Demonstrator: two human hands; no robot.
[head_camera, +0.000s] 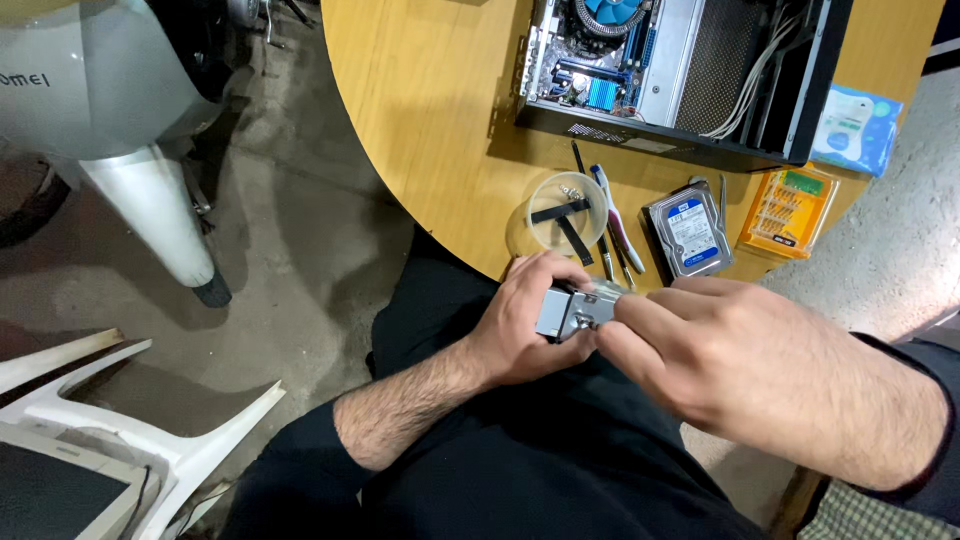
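Note:
My left hand (525, 320) wraps around a small grey metal bracket (572, 310) and holds it over my lap, just below the table's edge. My right hand (730, 365) comes in from the right, its fingertips pinched on the bracket's right end. Most of the bracket is hidden by my fingers. On the round wooden table (430, 90) beyond it lie a hard drive with a blue and white label (688, 230), a clear plastic cup (558, 212) with small screws and black strips, and some pens and drivers (612, 225).
An open computer case (690, 70) with a board and fan lies at the table's far side. An orange screwdriver-bit set (788, 212) and a blue packet (855, 128) lie at the right. A scooter (110, 110) and a white plastic chair (120, 430) stand at left.

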